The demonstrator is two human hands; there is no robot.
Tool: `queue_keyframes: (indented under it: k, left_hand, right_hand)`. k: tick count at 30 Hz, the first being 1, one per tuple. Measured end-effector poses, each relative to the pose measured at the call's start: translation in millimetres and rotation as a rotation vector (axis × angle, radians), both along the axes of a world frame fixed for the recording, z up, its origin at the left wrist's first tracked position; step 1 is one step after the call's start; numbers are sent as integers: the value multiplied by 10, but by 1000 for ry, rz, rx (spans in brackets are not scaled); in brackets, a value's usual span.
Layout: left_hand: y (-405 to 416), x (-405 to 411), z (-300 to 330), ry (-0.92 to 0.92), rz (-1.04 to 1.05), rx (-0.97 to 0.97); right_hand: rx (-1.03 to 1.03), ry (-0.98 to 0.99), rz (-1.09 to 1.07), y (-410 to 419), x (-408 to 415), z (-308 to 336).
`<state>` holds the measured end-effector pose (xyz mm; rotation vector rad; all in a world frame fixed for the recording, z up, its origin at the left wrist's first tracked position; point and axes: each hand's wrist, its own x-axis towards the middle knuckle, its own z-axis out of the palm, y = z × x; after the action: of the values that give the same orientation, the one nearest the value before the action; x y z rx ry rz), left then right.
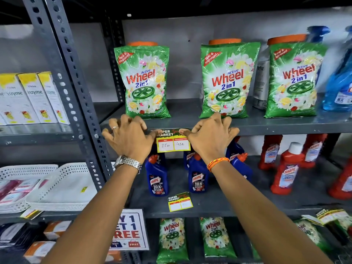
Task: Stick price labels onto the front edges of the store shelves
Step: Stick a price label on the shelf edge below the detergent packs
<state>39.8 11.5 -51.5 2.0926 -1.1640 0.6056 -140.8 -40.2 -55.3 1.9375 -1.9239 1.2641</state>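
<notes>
A yellow, red and green price label with "85" and "43" handwritten on it hangs on the front edge of the grey upper shelf. My left hand presses its top left corner with the thumb, fingers spread over the shelf lip. From the other side, my right hand pins the top right corner the same way. A second, blank label lies flat on the lower shelf, in front of blue Harpic bottles.
Three green Wheel detergent bags stand on the upper shelf, with a blue spray bottle at the right. Red Harpic bottles fill the lower shelf's right. A slotted grey upright stands left. More labels lie at lower right.
</notes>
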Motion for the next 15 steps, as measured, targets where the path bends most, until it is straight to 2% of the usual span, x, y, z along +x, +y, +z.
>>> queue_keyframes:
  k: [5,9,13,15]
  left_hand:
    - [-51,229,-96,-72,-142,-3]
    - [-101,327,-74,-50,-228,-54]
    - [-121,403,-127,20,-444,-191]
    - [-122,468,-225,-32,-513,-243]
  right_hand:
    - [-55,-25,69,15,-38,48]
    - [-79,22,123,17,-72,97]
    - [-74,114,112,57,-42,111]
    - [-92,164,87,78,-48,101]
